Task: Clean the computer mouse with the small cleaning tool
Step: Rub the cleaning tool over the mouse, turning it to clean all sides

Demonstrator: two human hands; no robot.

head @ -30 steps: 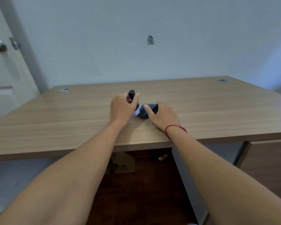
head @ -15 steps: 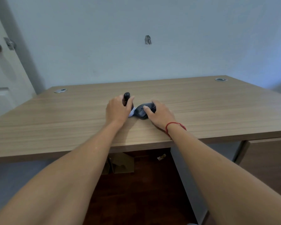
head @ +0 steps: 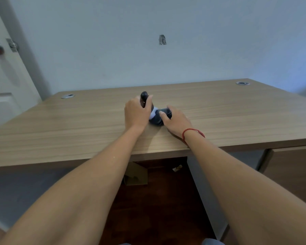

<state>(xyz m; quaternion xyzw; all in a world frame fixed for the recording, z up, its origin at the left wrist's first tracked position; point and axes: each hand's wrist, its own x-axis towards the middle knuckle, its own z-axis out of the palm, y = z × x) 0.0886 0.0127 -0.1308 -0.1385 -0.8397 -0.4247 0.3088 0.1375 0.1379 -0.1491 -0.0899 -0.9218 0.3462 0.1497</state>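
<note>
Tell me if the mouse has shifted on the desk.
No. The mouse keeps the same spot relative to the left cable grommet, held under the right hand.

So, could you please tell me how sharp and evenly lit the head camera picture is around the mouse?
Head view: wide-angle bending curves the desk edges; light is soft and bluish, without glare; the left hand casts a faint shadow toward the near edge; the mouse and the cleaning tool look slightly soft, so fine detail is lost; the right hand hides part of the mouse.

On the desk (head: 219, 121), I had the mouse (head: 162, 117) centred. The tool (head: 144, 97) stood just left of it. A door (head: 3, 82) lay far left.
</note>
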